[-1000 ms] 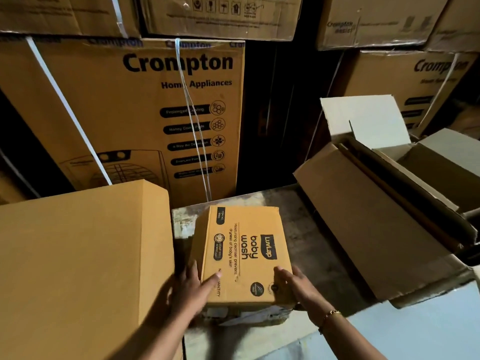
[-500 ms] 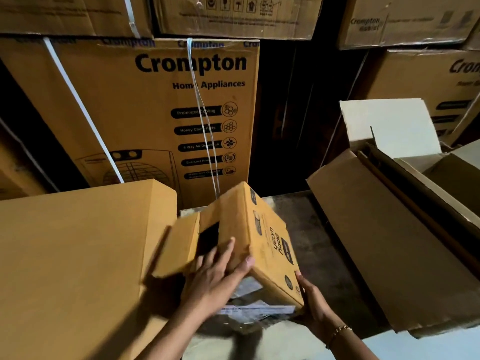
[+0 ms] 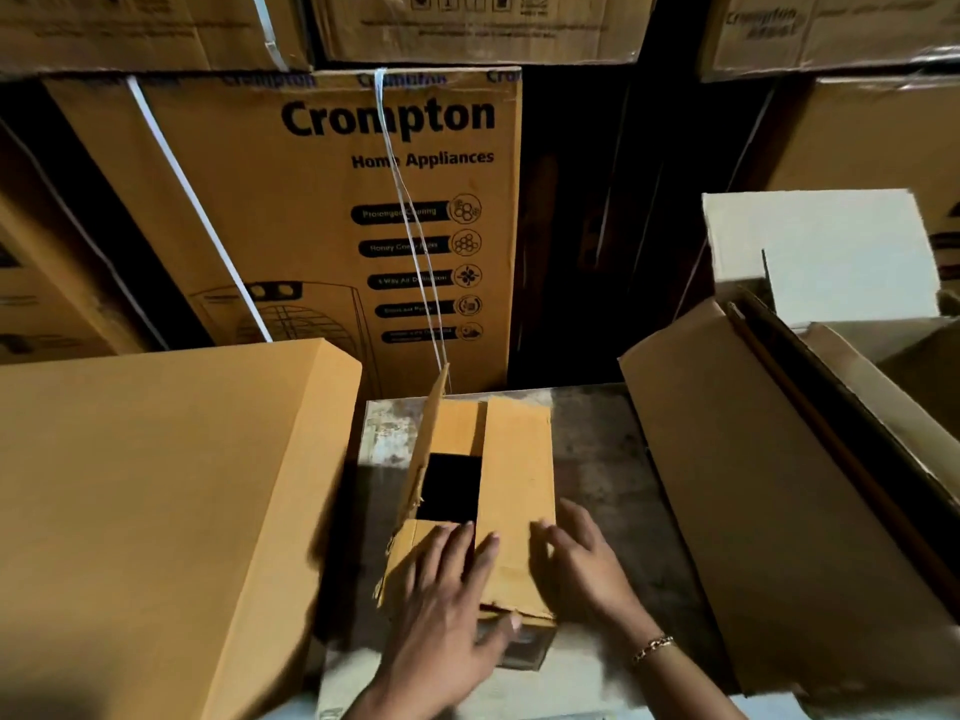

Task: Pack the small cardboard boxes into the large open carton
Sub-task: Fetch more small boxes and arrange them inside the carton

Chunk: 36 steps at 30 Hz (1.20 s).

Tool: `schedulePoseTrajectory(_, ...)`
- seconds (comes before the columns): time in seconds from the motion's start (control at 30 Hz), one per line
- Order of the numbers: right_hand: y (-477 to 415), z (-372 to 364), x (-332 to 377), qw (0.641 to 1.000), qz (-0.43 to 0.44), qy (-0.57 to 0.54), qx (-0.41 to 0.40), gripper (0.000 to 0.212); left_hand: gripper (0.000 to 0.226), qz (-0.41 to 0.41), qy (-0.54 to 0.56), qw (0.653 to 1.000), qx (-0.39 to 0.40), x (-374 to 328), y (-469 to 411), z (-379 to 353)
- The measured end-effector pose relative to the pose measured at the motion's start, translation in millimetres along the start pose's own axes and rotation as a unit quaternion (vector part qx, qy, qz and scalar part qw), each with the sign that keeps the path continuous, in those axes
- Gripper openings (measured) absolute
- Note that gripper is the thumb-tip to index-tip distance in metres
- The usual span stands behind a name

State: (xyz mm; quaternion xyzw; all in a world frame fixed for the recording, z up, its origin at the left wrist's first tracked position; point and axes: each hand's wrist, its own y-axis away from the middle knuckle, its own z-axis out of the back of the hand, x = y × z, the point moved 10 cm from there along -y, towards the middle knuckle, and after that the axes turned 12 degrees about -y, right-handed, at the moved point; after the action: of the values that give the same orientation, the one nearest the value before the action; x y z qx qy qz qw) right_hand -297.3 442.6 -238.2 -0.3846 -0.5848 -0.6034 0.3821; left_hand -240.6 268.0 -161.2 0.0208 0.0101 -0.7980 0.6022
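The small cardboard box (image 3: 488,491) sits on the worn bench (image 3: 597,475), between a plain carton (image 3: 156,511) on the left and the large open carton (image 3: 769,485) on the right. Its left flap stands up. Left hand (image 3: 447,610) and right hand (image 3: 582,558) lie flat on its near flaps, each grip wide, fingers spread

Inside the small box (image 3: 511,491) I see only black through the gap between its flaps. My left hand (image 3: 447,610) covers its near corner. Right of it, the large carton (image 3: 769,501) runs off the frame, its inside hidden.
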Motion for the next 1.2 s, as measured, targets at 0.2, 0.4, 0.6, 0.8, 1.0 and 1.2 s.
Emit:
schedulePoseTrajectory(0.2, 34, -52, 79, 0.904, 0.186, 0.385, 0.013, 0.080, 0.066, 0.042, 0.036, 0.992, -0.110, 34, -8, 53)
schedulePoseTrajectory(0.4, 33, -94, 89, 0.855, 0.170, 0.490, 0.021, 0.101, 0.059, 0.104, -0.036, 0.987, -0.119, 89, -21, 59)
schedulePoseTrajectory(0.6, 32, -63, 104, 0.894, 0.071, 0.442, -0.019, 0.085, 0.094, 0.239, 0.176, 0.951, -0.088, 160, -36, 54)
schedulePoseTrajectory(0.8, 50, 35, 103, 0.893, -0.010, 0.440, -0.100, 0.026, 0.057, 0.226, 0.167, 0.960, 0.016, 187, -61, 23)
schedulePoseTrajectory(1.0, 52, 16, 128, 0.884, 0.041, 0.434, -0.170, 0.018, 0.041, 0.192, 0.141, 0.971, 0.027, 162, -73, 44)
schedulePoseTrajectory(1.2, 74, 9, 190, 0.859, 0.093, 0.463, -0.198, 0.017, 0.037, 0.122, 0.172, 0.977, -0.040, 139, -91, 104)
